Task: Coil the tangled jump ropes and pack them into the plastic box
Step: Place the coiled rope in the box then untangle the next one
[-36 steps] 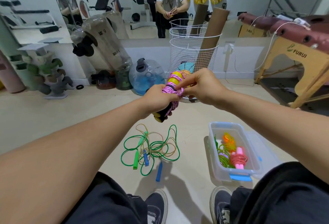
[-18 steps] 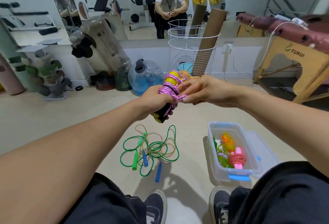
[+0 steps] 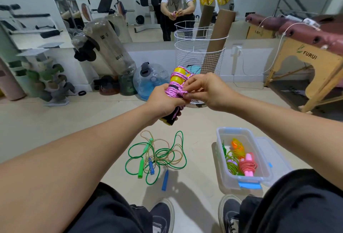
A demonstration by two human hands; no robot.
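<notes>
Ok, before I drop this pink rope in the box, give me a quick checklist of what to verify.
1. Pink rope wound round its yellow and black handles: ok.
2. Loose end tucked in: cannot tell; the right hand is pinching cord at the bundle.
3. Bundle held firmly: ok, the left hand grips it.
4. Plastic box open: ok, no lid on it.
5. Room in the box: ok, coiled ropes fill part of it, with bare floor at the far end.
6. All ropes done: not ok, the green and tan ropes lie tangled on the floor.
</notes>
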